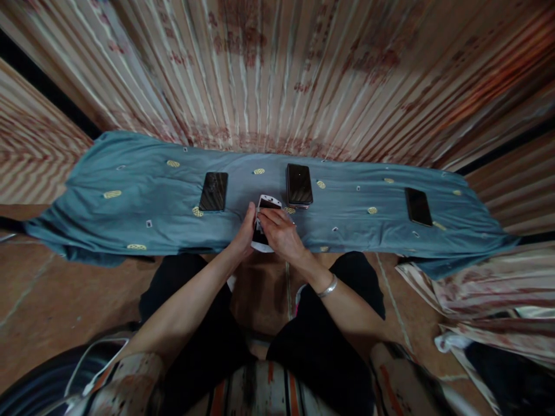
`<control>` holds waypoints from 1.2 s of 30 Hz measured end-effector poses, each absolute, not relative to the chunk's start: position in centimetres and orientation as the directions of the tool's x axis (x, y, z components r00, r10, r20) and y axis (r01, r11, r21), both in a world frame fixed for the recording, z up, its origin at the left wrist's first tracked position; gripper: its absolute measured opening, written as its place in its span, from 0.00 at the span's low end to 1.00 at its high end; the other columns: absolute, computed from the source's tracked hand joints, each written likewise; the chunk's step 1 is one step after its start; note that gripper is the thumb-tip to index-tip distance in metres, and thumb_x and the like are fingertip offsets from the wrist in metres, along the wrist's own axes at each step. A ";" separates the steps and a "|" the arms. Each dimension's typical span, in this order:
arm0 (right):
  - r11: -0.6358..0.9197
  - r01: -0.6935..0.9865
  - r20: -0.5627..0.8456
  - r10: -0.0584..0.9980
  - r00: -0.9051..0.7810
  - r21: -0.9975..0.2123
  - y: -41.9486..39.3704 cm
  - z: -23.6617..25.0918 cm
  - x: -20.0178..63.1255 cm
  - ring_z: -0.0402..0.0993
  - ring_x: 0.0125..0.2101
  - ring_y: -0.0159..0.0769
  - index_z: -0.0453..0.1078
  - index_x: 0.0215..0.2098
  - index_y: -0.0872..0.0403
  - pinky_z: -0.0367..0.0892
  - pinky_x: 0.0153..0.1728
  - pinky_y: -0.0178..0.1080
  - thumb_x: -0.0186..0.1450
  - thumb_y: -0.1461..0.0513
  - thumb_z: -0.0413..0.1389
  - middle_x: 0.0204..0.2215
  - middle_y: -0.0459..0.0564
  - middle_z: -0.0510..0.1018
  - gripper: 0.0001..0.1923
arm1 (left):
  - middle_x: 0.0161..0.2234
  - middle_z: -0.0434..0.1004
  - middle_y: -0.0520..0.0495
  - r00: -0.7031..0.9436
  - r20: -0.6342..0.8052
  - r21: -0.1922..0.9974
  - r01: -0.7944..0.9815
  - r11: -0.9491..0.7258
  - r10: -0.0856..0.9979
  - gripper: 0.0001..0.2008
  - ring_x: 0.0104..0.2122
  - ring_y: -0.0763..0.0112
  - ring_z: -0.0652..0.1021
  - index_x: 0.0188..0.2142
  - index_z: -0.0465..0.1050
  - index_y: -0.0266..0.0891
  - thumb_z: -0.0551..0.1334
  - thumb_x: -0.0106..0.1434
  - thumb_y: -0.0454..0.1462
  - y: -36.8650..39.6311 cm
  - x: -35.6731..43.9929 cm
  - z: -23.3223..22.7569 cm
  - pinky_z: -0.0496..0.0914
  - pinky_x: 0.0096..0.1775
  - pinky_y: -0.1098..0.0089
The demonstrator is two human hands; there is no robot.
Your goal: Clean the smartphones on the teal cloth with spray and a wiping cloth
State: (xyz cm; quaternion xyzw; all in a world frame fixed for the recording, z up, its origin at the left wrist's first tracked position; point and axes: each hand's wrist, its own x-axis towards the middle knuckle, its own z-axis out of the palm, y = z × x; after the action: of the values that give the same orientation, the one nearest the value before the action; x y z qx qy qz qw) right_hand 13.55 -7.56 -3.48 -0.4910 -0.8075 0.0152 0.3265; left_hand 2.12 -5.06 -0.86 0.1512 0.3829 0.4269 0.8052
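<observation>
Phone [265,222], white-framed, is clamped between left hand [247,231] and right hand [281,234] at the cloth's [130,196] six-o'clock edge, fingers closed around it, apparently to steady it; dark phones [214,191] lie at ten and one o'clock.

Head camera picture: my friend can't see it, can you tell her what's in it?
Two hands, left hand and right hand, hold a white-edged phone over a blue cloth. Three dark phones lie on it: one left, one middle, one right.

The right hand [281,236] covers most of the white phone [265,222], hiding its screen.
</observation>
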 end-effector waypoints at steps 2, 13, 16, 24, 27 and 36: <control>0.515 0.782 0.502 0.808 -0.307 -0.350 -7.6 -3.5 13.5 0.72 0.56 0.45 0.75 0.56 0.57 0.70 0.60 0.49 0.74 0.65 0.47 0.54 0.59 0.79 0.19 | 0.37 0.84 0.41 0.352 -0.483 0.568 -0.571 0.593 0.802 0.27 0.39 0.62 0.84 0.52 0.76 0.32 0.51 0.73 0.51 -5.0 2.0 -1.1 0.77 0.45 0.65; 0.483 0.803 0.533 0.807 -0.252 -0.350 -6.3 -3.5 15.4 0.73 0.55 0.45 0.75 0.56 0.57 0.69 0.60 0.49 0.75 0.64 0.46 0.54 0.59 0.78 0.19 | 0.40 0.85 0.42 0.392 -0.447 0.579 -0.559 0.594 0.804 0.25 0.44 0.63 0.83 0.54 0.77 0.34 0.48 0.75 0.46 -5.7 2.6 -0.6 0.74 0.50 0.66; 0.464 0.809 0.527 0.817 -0.233 -0.362 -5.9 -3.6 15.9 0.73 0.54 0.45 0.74 0.56 0.56 0.69 0.59 0.50 0.75 0.64 0.46 0.53 0.59 0.79 0.19 | 0.38 0.85 0.43 0.393 -0.453 0.582 -0.549 0.600 0.800 0.24 0.42 0.62 0.84 0.53 0.78 0.35 0.50 0.74 0.47 -5.7 2.6 -0.7 0.74 0.49 0.66; 0.474 0.811 0.578 0.787 -0.216 -0.342 -5.4 -4.2 16.3 0.74 0.50 0.45 0.75 0.55 0.54 0.71 0.57 0.50 0.75 0.64 0.45 0.51 0.57 0.80 0.19 | 0.35 0.85 0.43 0.350 -0.465 0.608 -0.541 0.581 0.813 0.27 0.35 0.62 0.84 0.51 0.78 0.36 0.50 0.73 0.52 -5.2 1.8 0.3 0.76 0.42 0.66; 0.456 0.814 0.563 0.802 -0.201 -0.359 -5.5 -4.2 16.3 0.74 0.51 0.46 0.76 0.54 0.55 0.71 0.57 0.51 0.75 0.63 0.44 0.51 0.58 0.80 0.19 | 0.34 0.85 0.43 0.329 -0.479 0.606 -0.547 0.578 0.814 0.28 0.33 0.63 0.84 0.51 0.77 0.35 0.45 0.75 0.50 -5.2 1.7 0.8 0.76 0.41 0.66; 0.494 0.790 0.520 0.811 -0.268 -0.363 -7.1 -4.2 14.3 0.74 0.52 0.46 0.76 0.53 0.58 0.71 0.57 0.50 0.74 0.64 0.46 0.52 0.60 0.80 0.19 | 0.36 0.85 0.42 0.282 -0.462 0.600 -0.600 0.530 0.841 0.29 0.34 0.62 0.84 0.53 0.77 0.35 0.44 0.75 0.51 -4.2 0.8 0.5 0.77 0.41 0.64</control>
State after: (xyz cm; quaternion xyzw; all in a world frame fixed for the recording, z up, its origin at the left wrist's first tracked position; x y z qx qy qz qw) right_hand 14.30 -7.14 -4.17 -0.5026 -0.7962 0.0158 0.3364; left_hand 0.80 -4.16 0.51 0.1566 0.3855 0.4588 0.7851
